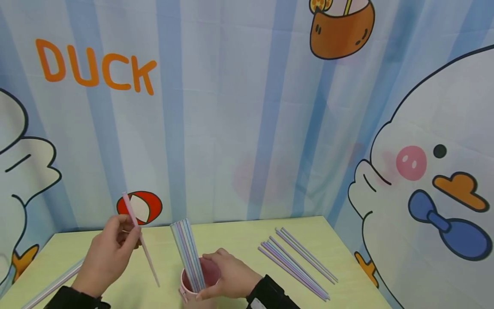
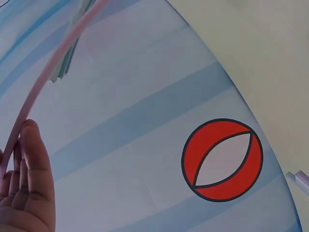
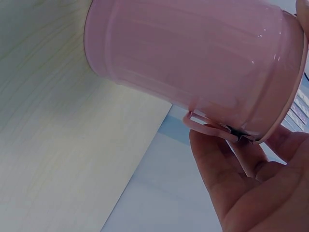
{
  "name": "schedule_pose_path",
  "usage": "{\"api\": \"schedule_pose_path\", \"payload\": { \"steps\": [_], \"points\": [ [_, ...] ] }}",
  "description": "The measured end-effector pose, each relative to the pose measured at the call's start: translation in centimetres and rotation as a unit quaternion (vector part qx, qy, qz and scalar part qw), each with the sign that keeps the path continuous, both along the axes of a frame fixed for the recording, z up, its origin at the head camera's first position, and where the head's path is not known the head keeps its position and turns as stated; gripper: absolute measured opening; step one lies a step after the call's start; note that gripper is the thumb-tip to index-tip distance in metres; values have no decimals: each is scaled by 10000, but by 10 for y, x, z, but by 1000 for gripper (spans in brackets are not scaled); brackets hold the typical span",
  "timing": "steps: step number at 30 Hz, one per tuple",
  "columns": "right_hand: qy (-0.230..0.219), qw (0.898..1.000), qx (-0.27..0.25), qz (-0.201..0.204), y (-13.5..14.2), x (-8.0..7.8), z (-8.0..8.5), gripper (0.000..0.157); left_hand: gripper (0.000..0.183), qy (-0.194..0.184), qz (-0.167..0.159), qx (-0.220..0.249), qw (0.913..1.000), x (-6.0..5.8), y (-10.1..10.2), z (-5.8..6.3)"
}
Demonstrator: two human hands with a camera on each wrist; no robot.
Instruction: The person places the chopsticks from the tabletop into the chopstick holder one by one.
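I report the right hand grasping the pink pail near its top; a straw bundle leans inside it. The left hand pinches 1 pink straw, tilted, left of the pail. I judge that a slack right-hand grip could let the tall bundle tip the pail. Farther right, loose straws lie on the table.

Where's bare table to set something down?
Bare table at the back, between the standing straws and the loose straws on the right; also a strip right of those, up to the edge. Crowded: around the cup, where the right hand is, and front left, by the left hand.
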State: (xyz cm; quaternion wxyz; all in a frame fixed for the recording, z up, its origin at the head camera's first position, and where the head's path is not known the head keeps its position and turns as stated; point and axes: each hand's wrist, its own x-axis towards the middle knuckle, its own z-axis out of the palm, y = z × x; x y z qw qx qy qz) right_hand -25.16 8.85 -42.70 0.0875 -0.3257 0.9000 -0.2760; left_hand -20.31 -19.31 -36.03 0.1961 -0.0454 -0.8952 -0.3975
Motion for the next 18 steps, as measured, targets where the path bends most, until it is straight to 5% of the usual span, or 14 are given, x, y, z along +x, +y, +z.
{"api": "schedule_pose_path", "payload": {
  "steps": [8,18],
  "points": [
    [18,10000,-48,39,1,-1,-1,84,34,792,-74,564,9952,0,14,11],
    [92,9999,18,59,2,0,-1,82,32,632,-355,939,9929,-4,31,1]
  ]
}}
